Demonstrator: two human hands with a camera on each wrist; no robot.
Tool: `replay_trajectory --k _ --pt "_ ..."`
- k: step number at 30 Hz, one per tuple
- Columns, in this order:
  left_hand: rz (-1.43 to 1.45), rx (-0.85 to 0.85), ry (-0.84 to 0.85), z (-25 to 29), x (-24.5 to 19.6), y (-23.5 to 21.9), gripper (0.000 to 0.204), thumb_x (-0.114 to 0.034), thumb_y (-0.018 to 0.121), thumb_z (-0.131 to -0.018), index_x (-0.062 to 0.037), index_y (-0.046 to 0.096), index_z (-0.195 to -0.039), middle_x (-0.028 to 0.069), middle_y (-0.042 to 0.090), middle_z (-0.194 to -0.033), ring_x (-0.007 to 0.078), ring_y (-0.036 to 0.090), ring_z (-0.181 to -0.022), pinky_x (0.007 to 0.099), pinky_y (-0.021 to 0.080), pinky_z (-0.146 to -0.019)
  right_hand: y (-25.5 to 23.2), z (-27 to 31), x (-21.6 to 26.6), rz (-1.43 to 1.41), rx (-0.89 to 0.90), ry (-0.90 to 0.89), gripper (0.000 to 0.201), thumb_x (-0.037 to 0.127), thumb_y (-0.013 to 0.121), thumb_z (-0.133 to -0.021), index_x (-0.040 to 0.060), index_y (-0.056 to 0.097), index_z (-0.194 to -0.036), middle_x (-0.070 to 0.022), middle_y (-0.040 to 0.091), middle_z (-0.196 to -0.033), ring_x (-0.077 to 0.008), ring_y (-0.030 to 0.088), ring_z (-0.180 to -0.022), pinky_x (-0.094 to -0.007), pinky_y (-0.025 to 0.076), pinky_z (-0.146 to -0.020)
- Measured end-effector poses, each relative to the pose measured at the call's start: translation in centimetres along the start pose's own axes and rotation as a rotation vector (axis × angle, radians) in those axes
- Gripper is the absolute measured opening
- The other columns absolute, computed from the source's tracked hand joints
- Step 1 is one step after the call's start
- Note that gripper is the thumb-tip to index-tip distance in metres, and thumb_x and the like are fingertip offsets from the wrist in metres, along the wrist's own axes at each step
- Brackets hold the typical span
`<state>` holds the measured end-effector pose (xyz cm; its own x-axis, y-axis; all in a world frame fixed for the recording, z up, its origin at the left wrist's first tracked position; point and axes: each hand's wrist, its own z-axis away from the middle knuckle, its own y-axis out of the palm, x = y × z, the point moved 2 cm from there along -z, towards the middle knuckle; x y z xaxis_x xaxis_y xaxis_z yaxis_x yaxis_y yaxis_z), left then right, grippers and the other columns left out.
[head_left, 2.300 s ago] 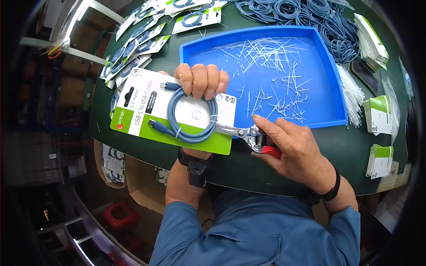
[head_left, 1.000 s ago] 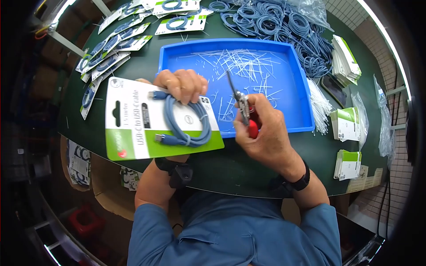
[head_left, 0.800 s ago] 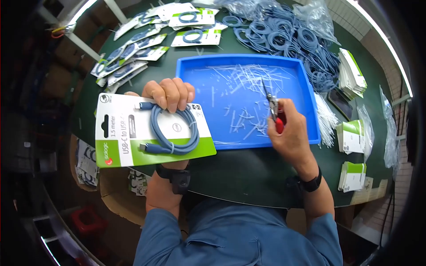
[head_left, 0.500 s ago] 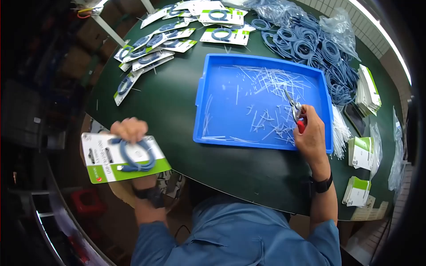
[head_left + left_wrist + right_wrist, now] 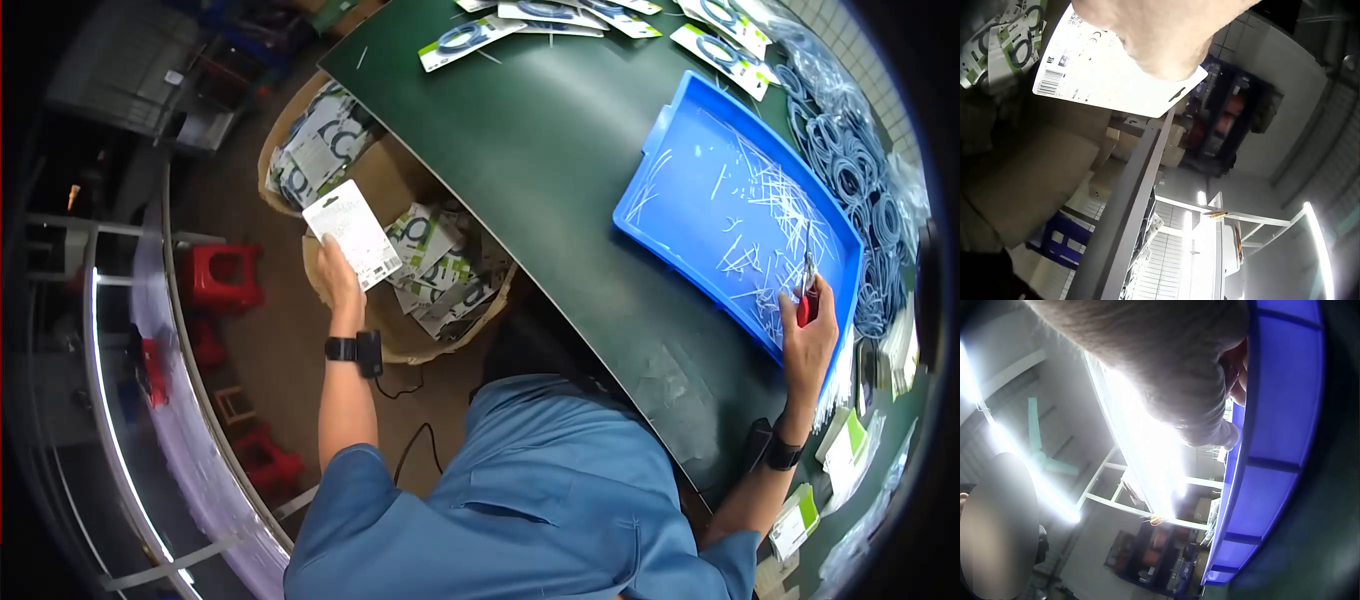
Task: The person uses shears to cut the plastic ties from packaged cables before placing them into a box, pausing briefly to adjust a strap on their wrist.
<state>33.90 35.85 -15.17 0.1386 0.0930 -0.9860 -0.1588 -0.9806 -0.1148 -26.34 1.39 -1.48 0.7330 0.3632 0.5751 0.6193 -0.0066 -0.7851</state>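
The left hand (image 5: 340, 274) pinches one edge of a white card (image 5: 355, 234), its printed back facing up, over the gap between two boxes beside the table. In the left wrist view the same card (image 5: 1104, 69) lies under the hand (image 5: 1154, 31), with a barcode at one corner. The right hand (image 5: 810, 330) grips red-handled cutters (image 5: 808, 300) over the right part of the blue tray (image 5: 690, 262), their tip among white cable ties (image 5: 790, 215). In the right wrist view the hand (image 5: 1166, 375) is beside the tray's wall (image 5: 1279, 425); the cutters are not clearly visible there.
Two boxes hold carded cables (image 5: 440, 265) at the table's left edge. More carded cables (image 5: 465, 38) lie on the table's far side. Coiled blue cables (image 5: 850, 190) and card stacks (image 5: 795, 522) are at the right. Red stools (image 5: 222, 277) stand on the floor.
The left hand has carried the card from in front of the tray leftward off the table, and its back now shows. The right hand has moved the cutters from the card to over the tray.
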Motion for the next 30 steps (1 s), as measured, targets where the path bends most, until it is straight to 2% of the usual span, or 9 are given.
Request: replay_trajectory --k 2,7,10,11,14,19,26,27,30 --pt "-0.091 0.018 -0.172 -0.2 0.5 0.2 0.045 -0.037 0.049 -0.111 0.005 0.061 -0.123 0.0131 0.068 -0.115 0.0201 0.066 -0.105 0.0359 0.053 -0.092 -0.4 0.1 0.1 0.03 -0.005 0.023 0.048 0.021 0.076 -0.094 -0.0002 0.058 -0.134 -0.0114 0.068 -0.105 -0.019 0.065 -0.097 -0.0339 0.052 -0.09" --pt "-0.135 0.147 -0.149 -1.5 1.9 2.1 0.05 -0.038 0.054 -0.109 0.0073 0.06 -0.129 0.0157 0.07 -0.112 0.0217 0.066 -0.1 0.0368 0.054 -0.088 -0.2 0.0 -0.3 0.056 0.006 0.019 0.05 0.023 0.076 -0.095 -0.0002 0.058 -0.135 -0.0121 0.069 -0.107 -0.0198 0.066 -0.1 -0.0347 0.053 -0.091" --pt "0.036 0.306 -0.181 -2.3 2.8 4.0 0.052 -0.039 0.057 -0.108 0.0055 0.058 -0.135 0.0169 0.068 -0.119 0.0237 0.067 -0.107 0.0382 0.054 -0.092 0.0 0.0 -1.2 0.017 0.001 0.031 0.053 0.027 0.078 -0.093 0.0003 0.058 -0.134 -0.0151 0.07 -0.109 -0.023 0.068 -0.102 -0.0365 0.053 -0.093" --pt "0.045 0.298 -0.183 -1.7 2.5 4.5 0.052 -0.039 0.057 -0.108 0.0055 0.058 -0.135 0.0169 0.068 -0.119 0.0237 0.067 -0.107 0.0382 0.054 -0.092 0.1 0.0 -1.1 0.021 0.002 0.02 0.053 0.027 0.078 -0.093 0.0003 0.058 -0.134 -0.0151 0.07 -0.109 -0.023 0.068 -0.102 -0.0365 0.053 -0.093" --pt "0.249 0.319 -0.123 0.2 1.9 7.0 0.058 -0.042 0.059 -0.107 0.0041 0.053 -0.141 0.0186 0.063 -0.133 0.0267 0.065 -0.117 0.042 0.054 -0.099 0.2 0.0 -0.6 0.044 0.017 -0.003 0.053 0.026 0.078 -0.093 0.0004 0.058 -0.134 -0.0154 0.07 -0.109 -0.0237 0.068 -0.1 -0.0369 0.053 -0.092" --pt "0.267 0.259 -0.171 0.8 5.5 6.1 0.058 -0.041 0.06 -0.107 0.0013 0.05 -0.146 0.0186 0.057 -0.143 0.0293 0.062 -0.124 0.043 0.054 -0.102 0.1 0.0 -0.1 0.088 0.035 0.003 0.053 0.025 0.079 -0.093 0.0 0.058 -0.134 -0.0161 0.07 -0.109 -0.0247 0.069 -0.101 -0.0372 0.053 -0.092" --pt "-0.023 0.239 -0.431 0.3 9.3 3.8 0.042 -0.028 0.065 -0.105 0.0 0.06 -0.135 0.0115 0.068 -0.123 0.0209 0.069 -0.107 0.0329 0.058 -0.088 0.2 -0.1 -0.3 0.097 0.052 0.007 0.053 0.025 0.078 -0.093 -0.0012 0.057 -0.134 -0.0171 0.071 -0.108 -0.0251 0.069 -0.102 -0.0379 0.054 -0.092" --pt "-0.018 0.237 -0.439 0.6 9.5 3.8 0.042 -0.028 0.065 -0.105 0.0 0.06 -0.135 0.0115 0.068 -0.123 0.0209 0.069 -0.107 0.0329 0.058 -0.088 0.1 -0.1 -0.3 0.105 0.055 0.002 0.053 0.025 0.078 -0.093 -0.0012 0.057 -0.134 -0.0171 0.071 -0.108 -0.0251 0.069 -0.102 -0.0379 0.054 -0.092" --pt "0.125 0.164 -0.321 0.8 6.8 4.7 0.028 -0.02 0.065 -0.104 0.0006 0.066 -0.123 0.0087 0.072 -0.109 0.0172 0.071 -0.094 0.0294 0.059 -0.077 0.1 -0.2 -0.5 0.124 0.085 0.018 0.055 0.027 0.078 -0.093 -0.0015 0.057 -0.135 -0.0193 0.071 -0.109 -0.0287 0.07 -0.101 -0.0395 0.054 -0.092"
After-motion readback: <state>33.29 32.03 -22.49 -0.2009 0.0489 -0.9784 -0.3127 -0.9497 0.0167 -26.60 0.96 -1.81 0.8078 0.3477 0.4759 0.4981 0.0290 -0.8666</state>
